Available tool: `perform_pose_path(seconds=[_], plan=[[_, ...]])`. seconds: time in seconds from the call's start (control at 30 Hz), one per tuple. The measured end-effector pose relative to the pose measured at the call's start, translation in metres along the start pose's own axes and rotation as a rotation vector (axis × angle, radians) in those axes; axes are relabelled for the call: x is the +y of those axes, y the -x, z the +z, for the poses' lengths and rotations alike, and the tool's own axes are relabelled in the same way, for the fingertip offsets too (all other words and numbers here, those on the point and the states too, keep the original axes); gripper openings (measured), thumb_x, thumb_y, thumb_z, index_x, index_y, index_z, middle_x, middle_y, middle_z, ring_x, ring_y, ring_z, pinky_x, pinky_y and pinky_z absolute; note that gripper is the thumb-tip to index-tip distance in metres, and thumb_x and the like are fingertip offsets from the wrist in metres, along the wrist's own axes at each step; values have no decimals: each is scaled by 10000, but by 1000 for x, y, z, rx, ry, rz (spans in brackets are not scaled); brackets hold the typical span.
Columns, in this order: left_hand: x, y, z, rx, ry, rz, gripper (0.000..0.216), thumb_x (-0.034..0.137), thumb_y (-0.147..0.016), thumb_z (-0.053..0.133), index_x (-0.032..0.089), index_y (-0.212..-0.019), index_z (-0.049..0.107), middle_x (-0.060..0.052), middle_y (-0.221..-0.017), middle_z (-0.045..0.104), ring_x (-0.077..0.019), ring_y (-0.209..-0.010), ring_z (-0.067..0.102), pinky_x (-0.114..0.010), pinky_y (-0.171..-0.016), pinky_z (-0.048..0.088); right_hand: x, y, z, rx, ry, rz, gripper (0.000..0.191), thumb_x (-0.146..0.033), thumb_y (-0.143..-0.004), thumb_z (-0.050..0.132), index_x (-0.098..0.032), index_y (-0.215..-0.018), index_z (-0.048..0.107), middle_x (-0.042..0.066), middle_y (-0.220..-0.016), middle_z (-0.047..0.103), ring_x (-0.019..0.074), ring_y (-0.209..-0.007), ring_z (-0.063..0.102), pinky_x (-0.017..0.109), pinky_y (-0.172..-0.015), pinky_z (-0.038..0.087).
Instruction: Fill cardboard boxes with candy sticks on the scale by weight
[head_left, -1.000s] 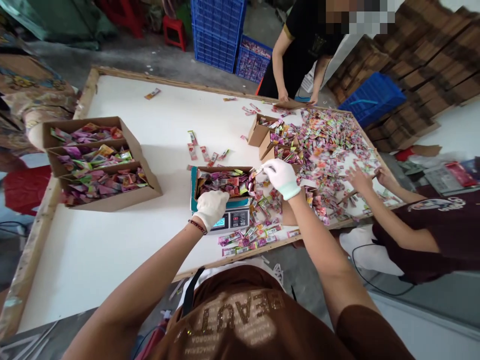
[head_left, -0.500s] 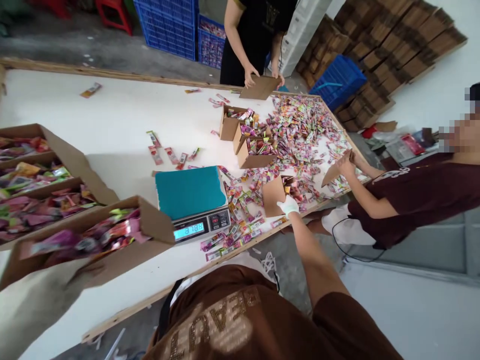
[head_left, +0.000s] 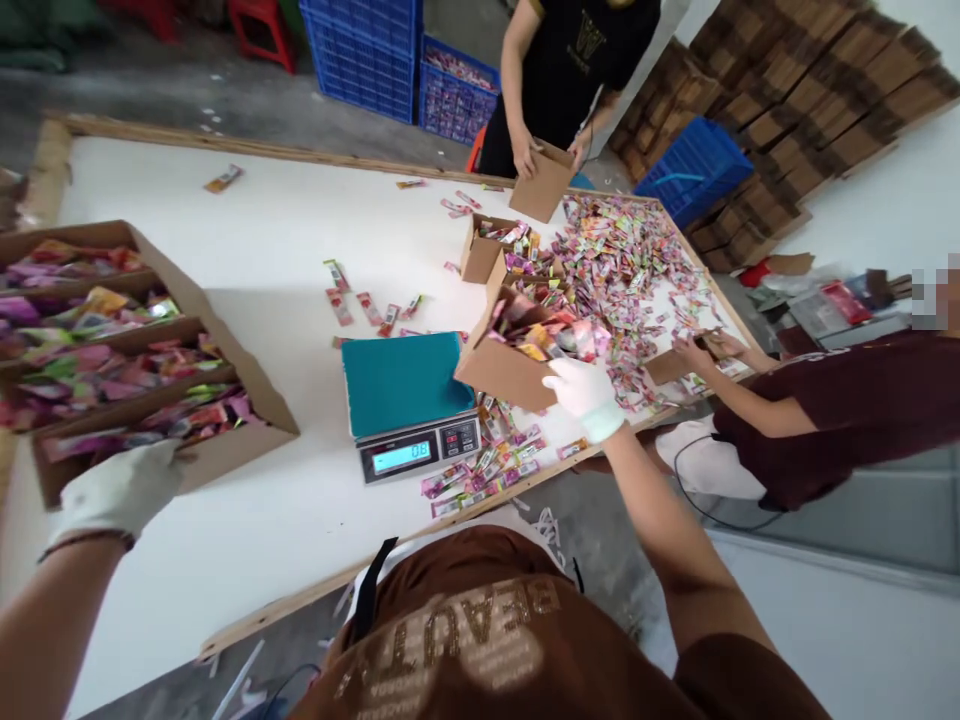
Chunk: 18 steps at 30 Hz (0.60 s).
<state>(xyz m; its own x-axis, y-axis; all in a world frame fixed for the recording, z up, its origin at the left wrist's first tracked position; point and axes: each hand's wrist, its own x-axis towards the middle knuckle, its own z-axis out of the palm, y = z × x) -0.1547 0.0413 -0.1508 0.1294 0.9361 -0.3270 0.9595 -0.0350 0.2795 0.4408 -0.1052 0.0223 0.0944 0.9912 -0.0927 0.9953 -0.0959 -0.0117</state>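
My left hand (head_left: 124, 490), in a white glove, is closed on the near wall of a cardboard box (head_left: 244, 455) filled with small candy packets. That box stands at the left against several similar filled boxes. My right hand (head_left: 585, 395), also gloved, grips the side of another cardboard box (head_left: 506, 372), tilted and heaped with packets. It hangs at the right edge of the digital scale (head_left: 405, 385), whose teal plate carries nothing and whose display is lit. I cannot tell whether that box touches the plate.
Loose packets (head_left: 615, 250) cover the table's right end, with filled boxes (head_left: 480, 250) beside them. Across the table a person (head_left: 570, 80) holds a box; another person (head_left: 832, 420) at the right handles cardboard. Blue crates (head_left: 360, 55) and stacked cartons (head_left: 817, 110) stand behind.
My left hand has moved its box away from the scale to the filled boxes. My right hand has lifted its box and brought it left to the scale. The display figure has dropped.
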Motion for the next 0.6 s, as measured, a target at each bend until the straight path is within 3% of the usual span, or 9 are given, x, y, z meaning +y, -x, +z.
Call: perform_pose_path(seconds=[0.1, 0.23, 0.37, 0.5, 0.6], plan=[[2, -3, -11, 76, -218, -53, 244, 378, -762, 466, 185, -825, 602, -147, -872, 665, -293, -768, 563, -522, -821, 514, -65, -27, 19, -58, -31, -197, 270, -286, -1048, 467, -195, -1107, 714, 108, -1157, 727, 252, -1080, 640, 344, -917, 400], [34, 26, -10, 450, -242, 134, 414, 479, -922, 426, 168, -1107, 626, -187, -1226, 648, -361, -1072, 588, -578, -978, 472, -116, -55, 47, -194, -3, -388, 223, -221, -1028, 510, -154, -1082, 716, 113, -1121, 727, 262, -1080, 655, 365, -894, 408], [72, 62, 24, 487, 186, 270, 413, 482, -930, 545, 175, -1203, 592, -162, -1288, 654, -324, -1197, 621, -490, -1053, 507, -114, -60, 44, -216, -39, -419, 235, -199, -1011, 558, -147, -1185, 705, 120, -1197, 721, 261, -1098, 662, 379, -948, 439], [108, 90, 61, 419, 447, 279, 419, 472, -949, 568, 176, -1244, 595, -168, -1338, 651, -309, -1276, 622, -479, -1123, 493, -91, -48, 6, -39, -308, -417, 318, -263, -981, 641, -164, -1281, 671, 104, -1293, 690, 247, -1143, 648, 381, -1025, 474], [127, 103, 67, 381, 506, 277, 448, 474, -985, 539, 149, -1286, 605, -191, -1400, 625, -288, -1319, 604, -449, -1151, 477, -81, -44, -29, 88, -432, -390, 394, -257, -954, 642, -168, -1338, 634, 113, -1314, 654, 242, -1146, 646, 385, -1044, 494]])
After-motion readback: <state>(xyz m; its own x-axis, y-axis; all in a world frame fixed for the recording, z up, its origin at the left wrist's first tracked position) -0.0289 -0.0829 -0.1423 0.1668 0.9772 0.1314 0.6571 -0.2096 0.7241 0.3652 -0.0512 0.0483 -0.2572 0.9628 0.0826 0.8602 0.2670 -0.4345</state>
